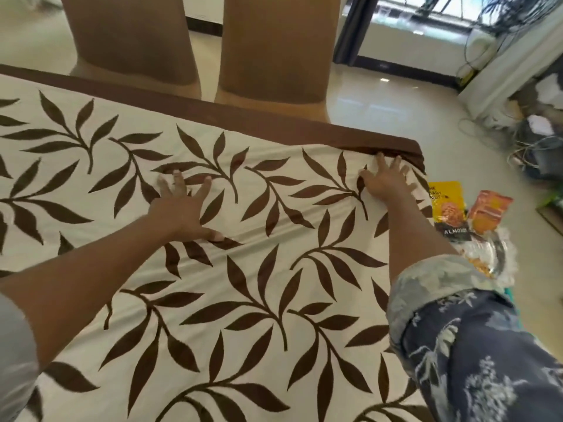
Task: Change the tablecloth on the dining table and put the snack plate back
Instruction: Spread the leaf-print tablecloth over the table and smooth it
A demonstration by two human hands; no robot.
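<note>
Both hands lie flat with fingers spread, grasping nothing: the left hand presses the middle of the tablecloth, the right hand presses near its far right corner. This cream cloth with brown leaf print and a brown border covers the table. Beyond the right edge, lower down, sit snack packets: a yellow packet reading "ALMO…", the rest hidden, and an orange packet whose print is unreadable, with a clear wrapper nearer. Two tan-covered chairs stand at the far side.
</note>
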